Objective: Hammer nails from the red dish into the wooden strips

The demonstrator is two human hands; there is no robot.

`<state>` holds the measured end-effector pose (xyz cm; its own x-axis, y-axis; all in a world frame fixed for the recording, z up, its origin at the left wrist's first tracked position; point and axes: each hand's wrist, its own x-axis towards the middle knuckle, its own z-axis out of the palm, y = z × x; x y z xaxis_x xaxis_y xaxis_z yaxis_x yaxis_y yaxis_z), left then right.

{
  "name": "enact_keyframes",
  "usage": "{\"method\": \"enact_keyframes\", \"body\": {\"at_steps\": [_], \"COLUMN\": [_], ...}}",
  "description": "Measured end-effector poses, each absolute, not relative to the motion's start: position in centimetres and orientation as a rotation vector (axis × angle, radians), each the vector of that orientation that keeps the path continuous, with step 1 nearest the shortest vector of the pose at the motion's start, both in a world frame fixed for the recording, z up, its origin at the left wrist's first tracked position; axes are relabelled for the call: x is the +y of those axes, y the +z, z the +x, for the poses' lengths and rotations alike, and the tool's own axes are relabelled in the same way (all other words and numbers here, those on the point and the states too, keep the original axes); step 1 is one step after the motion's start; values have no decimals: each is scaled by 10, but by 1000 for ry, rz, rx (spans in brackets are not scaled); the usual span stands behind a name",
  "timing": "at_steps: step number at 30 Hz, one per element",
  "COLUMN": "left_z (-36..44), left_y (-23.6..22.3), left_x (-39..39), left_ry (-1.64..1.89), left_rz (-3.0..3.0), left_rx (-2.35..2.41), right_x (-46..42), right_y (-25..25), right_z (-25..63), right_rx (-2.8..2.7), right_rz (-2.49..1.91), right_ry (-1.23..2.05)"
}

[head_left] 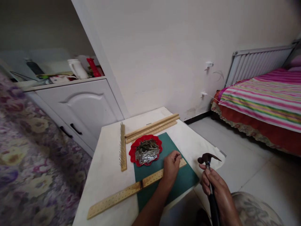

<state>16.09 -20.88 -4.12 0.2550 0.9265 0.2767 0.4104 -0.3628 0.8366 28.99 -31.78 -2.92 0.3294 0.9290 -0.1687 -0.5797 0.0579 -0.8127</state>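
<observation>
My right hand (217,188) is wrapped round the dark handle of a claw hammer (208,158), its head raised beside the table's right edge. Over the right end of a long wooden strip with rows of small holes (117,199), my left hand (172,164) is pinched closed. What its fingertips hold is too small to make out. The strip lies slantwise across a green mat (169,142) and has a dark mark partway along. Beyond my left hand, a red scalloped dish (132,152) holds a heap of nails (147,151).
A wooden strip bristling with nails (123,147) lies left of the dish. More wooden strips (152,127) lie along the back of the white table (105,175). A white cabinet (82,103) and flowered curtain (25,150) stand left; a bed (263,94) is at right.
</observation>
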Motion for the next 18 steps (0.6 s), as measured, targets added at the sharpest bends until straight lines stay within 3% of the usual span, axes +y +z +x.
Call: {"method": "enact_keyframes", "body": {"at_steps": [18], "left_z": [162], "left_y": [-43], "left_x": [-210], "left_ry": [980], "left_rz": [2100], "left_rx": [1241], "right_x": [-313], "right_y": [-30], "right_z": [281], "right_rx": [-525], "right_rz": [-989], "right_ry": [1234]}}
